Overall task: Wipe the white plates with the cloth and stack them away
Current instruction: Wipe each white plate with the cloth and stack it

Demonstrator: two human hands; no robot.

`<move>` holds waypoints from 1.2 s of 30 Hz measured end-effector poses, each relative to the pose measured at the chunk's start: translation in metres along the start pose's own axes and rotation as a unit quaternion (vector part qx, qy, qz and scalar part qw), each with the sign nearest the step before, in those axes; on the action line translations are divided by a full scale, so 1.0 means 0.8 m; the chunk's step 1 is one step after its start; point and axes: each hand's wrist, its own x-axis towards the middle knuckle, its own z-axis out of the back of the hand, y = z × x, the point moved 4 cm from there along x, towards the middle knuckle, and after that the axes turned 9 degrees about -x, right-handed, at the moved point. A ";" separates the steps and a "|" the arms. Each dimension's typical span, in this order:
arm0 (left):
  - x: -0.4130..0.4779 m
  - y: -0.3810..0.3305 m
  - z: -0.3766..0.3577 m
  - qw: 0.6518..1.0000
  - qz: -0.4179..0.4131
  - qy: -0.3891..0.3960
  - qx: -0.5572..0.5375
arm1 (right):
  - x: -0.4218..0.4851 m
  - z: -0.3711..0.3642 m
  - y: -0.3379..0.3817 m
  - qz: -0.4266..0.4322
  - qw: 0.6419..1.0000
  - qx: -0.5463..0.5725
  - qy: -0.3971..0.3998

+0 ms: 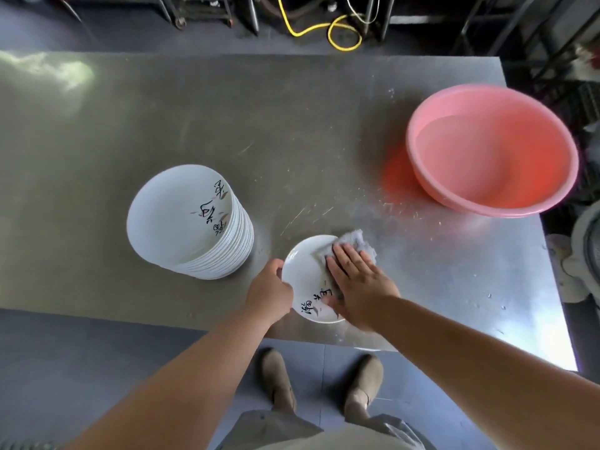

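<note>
Grey shorts (292, 430) and a pair of tan shoes (276, 375) fill the bottom of the view, standing on a grey floor just short of the near edge of the steel table (227, 125). Both bare forearms reach over that edge to a single white plate (305, 274), which lies close to the near edge, about midway along it. The left hand (268, 290) grips the plate's left rim, its fingers curled round the edge. The right hand (360, 280) lies flat with its fingers straight and close together, pressing a grey cloth (357, 241) onto the right part of the plate; the cloth sticks out past the fingertips and over the plate's far right rim onto the table. Black brush writing shows on the plate near its near rim, partly under the right hand. Left of this plate and a little farther from the near edge stands a stack of white plates (181, 219) — tall, leaning slightly, apart from the single plate, with the same kind of black writing on the right side of its top plate. A pink basin (493, 151) sits at the right edge, toward the far right corner, well apart from the plates; it seems to hold water, though that is hard to tell. Small bright specks and scratches mark the table between the basin and the single plate. Beyond the far edge a yellow hose (324, 27) loops on the dark floor among metal legs.
</note>
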 end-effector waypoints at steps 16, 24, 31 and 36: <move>-0.003 0.003 -0.013 0.990 0.065 -0.012 -0.124 | 0.017 0.008 -0.019 -0.038 0.999 0.018 0.004; -0.022 0.014 -0.033 0.971 0.111 -0.073 -0.200 | -0.078 -0.042 0.016 -0.067 0.995 0.070 0.016; -0.042 0.016 -0.055 0.944 0.144 -0.104 -0.279 | 0.005 0.002 -0.010 -0.078 0.994 0.068 0.024; -0.047 0.013 -0.065 0.915 0.173 -0.143 -0.336 | -0.046 -0.033 0.011 -0.070 0.995 0.067 0.010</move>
